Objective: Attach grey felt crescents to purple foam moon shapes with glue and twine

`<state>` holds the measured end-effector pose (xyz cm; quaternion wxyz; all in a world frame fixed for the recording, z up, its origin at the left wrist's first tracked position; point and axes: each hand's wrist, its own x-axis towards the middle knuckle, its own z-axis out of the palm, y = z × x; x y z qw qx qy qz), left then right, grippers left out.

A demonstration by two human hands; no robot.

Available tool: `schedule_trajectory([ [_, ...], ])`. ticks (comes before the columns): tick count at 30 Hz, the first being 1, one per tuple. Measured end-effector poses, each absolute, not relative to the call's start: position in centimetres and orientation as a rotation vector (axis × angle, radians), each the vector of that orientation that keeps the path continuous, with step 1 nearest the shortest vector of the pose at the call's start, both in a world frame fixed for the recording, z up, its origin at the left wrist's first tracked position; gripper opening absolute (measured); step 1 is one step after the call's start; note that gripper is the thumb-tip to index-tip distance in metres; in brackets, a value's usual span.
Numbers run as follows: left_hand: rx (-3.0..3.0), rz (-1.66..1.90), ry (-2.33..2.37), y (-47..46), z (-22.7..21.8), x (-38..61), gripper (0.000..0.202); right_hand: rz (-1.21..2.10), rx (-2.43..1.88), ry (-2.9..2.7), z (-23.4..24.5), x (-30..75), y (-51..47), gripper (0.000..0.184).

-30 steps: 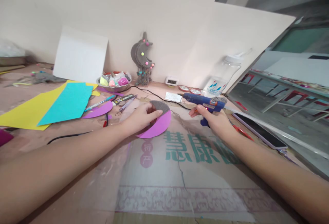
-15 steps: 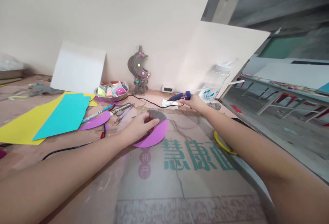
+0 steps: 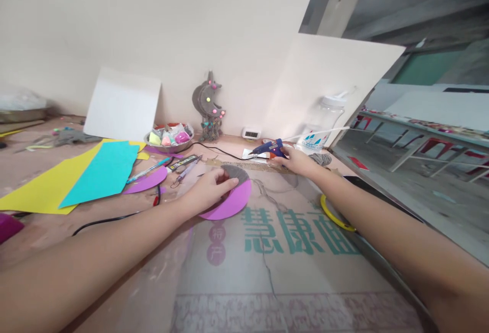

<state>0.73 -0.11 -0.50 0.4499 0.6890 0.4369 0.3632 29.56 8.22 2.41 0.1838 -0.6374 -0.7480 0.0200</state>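
Along the wall [image 3: 244, 27], left to right, I see the board [image 3: 124, 104], moon [image 3: 206, 101], clock [image 3: 251, 133] and bottle [image 3: 321, 124]. The bowl [image 3: 178, 146] sits between board and moon, nearer me. Sheets [image 3: 101, 175] overlap before the board, left of the disc [image 3: 233, 203]; the glue gun [image 3: 265, 147] is beyond it, rightward.

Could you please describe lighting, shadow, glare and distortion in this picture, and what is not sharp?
Head view: soft light on the wall; pale glare on the printed sheet; shadow beneath the left forearm. Same view: wide-angle stretching seems to swell the right forearm toward the lower corner; the label on the glue gun and the display of the digital clock are too soft to read.
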Motion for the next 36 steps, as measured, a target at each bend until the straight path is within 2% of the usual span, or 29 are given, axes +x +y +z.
schedule_trajectory([
  [5, 1.745, 0.888, 1.124, -0.2, -0.5, 0.7, 0.036, -0.325, -1.757, -2.268, 2.7, 29.1, 4.9, 0.037],
  [7, 1.750, 0.885, 1.127, -0.1, -0.6, 0.7, 0.036, -0.264, -1.622, -2.276, 3.0, 28.2, 3.2, 0.031],
  [9, 1.771, 0.884, 1.133, -0.1, -0.6, 0.7, 0.036, 0.027, -1.507, -2.168, 3.0, 26.6, 1.5, 0.030],
  [13, 1.818, 0.869, 1.164, -0.1, -0.3, 0.6, 0.036, 0.949, -1.378, -1.826, 2.5, 23.1, -1.6, 0.037],
  [15, 1.832, 0.869, 1.166, -0.1, -0.3, 0.6, 0.036, 1.178, -1.330, -1.708, 2.0, 21.9, -2.6, 0.040],
  [17, 1.846, 0.884, 1.164, 0.0, -0.6, 0.6, 0.037, 1.257, -1.298, -1.649, 1.6, 21.3, -3.1, 0.041],
  [20, 1.860, 0.897, 1.164, 0.2, -0.9, 0.5, 0.039, 1.216, -1.278, -1.654, 1.2, 21.2, -3.3, 0.038],
  [26, 1.888, 0.836, 1.217, -0.4, -0.2, 0.5, 0.033, 0.872, -1.318, -1.783, 0.9, 21.5, -2.8, 0.019],
  [30, 1.921, 0.804, 1.214, -0.6, 0.2, 0.6, 0.030, 0.701, -1.349, -1.836, 0.9, 21.6, -2.5, 0.017],
  [36, 2.003, 0.793, 1.175, -0.4, 0.0, 0.6, 0.030, 0.653, -1.347, -1.816, 1.0, 21.6, -2.6, 0.018],
])
